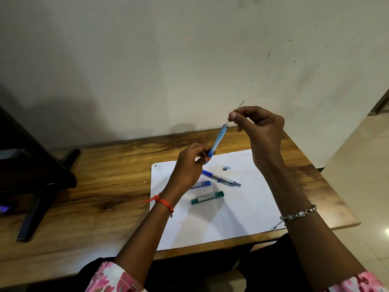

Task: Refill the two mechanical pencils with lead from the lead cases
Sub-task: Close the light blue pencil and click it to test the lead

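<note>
My left hand (190, 163) grips the lower end of a light blue mechanical pencil (217, 141), held tilted with its open top up and to the right. My right hand (259, 131) pinches a thin lead (240, 106) between thumb and fingertip, its lower end at the pencil's open top. The second pencil (222, 178), blue and clear, lies on the white paper (231, 218). A blue lead case (203, 183) lies partly hidden behind my left wrist, and a green lead case (207, 197) lies just in front of it. A small blue cap (226, 168) sits on the paper.
The paper lies on a wooden table (105, 186) against a pale wall. A dark stand with angled legs (35, 186) occupies the table's left side. The table's right edge drops to a tiled floor (362, 165).
</note>
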Demonstrator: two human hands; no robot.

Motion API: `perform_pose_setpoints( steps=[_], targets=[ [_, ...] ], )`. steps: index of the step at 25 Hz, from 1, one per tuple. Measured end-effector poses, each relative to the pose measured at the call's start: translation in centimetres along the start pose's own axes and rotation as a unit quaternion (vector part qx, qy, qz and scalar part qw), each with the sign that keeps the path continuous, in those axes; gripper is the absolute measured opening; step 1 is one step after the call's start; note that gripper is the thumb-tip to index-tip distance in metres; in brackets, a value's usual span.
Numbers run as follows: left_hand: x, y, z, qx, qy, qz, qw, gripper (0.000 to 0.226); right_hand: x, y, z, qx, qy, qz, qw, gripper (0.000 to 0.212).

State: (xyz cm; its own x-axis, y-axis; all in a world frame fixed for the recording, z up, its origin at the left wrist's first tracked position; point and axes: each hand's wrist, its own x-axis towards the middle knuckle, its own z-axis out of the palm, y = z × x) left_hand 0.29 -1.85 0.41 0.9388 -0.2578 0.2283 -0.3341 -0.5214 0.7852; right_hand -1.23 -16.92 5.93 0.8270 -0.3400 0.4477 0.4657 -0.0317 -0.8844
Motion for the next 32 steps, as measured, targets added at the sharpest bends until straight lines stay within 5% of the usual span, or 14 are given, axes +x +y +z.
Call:
perform_pose_setpoints(
  steps=[11, 13, 17, 22, 27, 32],
  targets=[
    [0.0, -0.3, -0.3, -0.036, 0.0, -0.017, 0.999, 0.023, 0.3, 1.0, -0.2, 0.004, -0.054, 0.078, 0.995, 0.008],
    [0.0, -0.4, -0.3, -0.037, 0.003, -0.019, 0.999, 0.023, 0.5, 1.7, -0.7, -0.072, -0.067, 0.118, 0.988, 0.011],
    [0.1, -0.6, -0.3, -0.029, 0.009, -0.036, 0.999, 0.024, 0.0, 3.7, -1.0, -0.356, -0.208, 0.174, 0.895, 0.017],
    [0.2, -0.5, -0.3, -0.027, 0.009, -0.042, 0.999, 0.026, -0.6, 4.3, 0.0, -0.506, -0.351, 0.154, 0.772, 0.025],
    [0.1, -0.5, -0.4, -0.025, 0.008, -0.044, 0.999, 0.026, -1.0, 5.0, 0.4, -0.552, -0.365, 0.131, 0.738, 0.028],
    [0.2, -0.6, -0.1, -0.015, 0.004, -0.044, 0.999, 0.026, -1.0, 5.4, 0.2, -0.554, -0.354, 0.137, 0.741, 0.024]
  ],
)
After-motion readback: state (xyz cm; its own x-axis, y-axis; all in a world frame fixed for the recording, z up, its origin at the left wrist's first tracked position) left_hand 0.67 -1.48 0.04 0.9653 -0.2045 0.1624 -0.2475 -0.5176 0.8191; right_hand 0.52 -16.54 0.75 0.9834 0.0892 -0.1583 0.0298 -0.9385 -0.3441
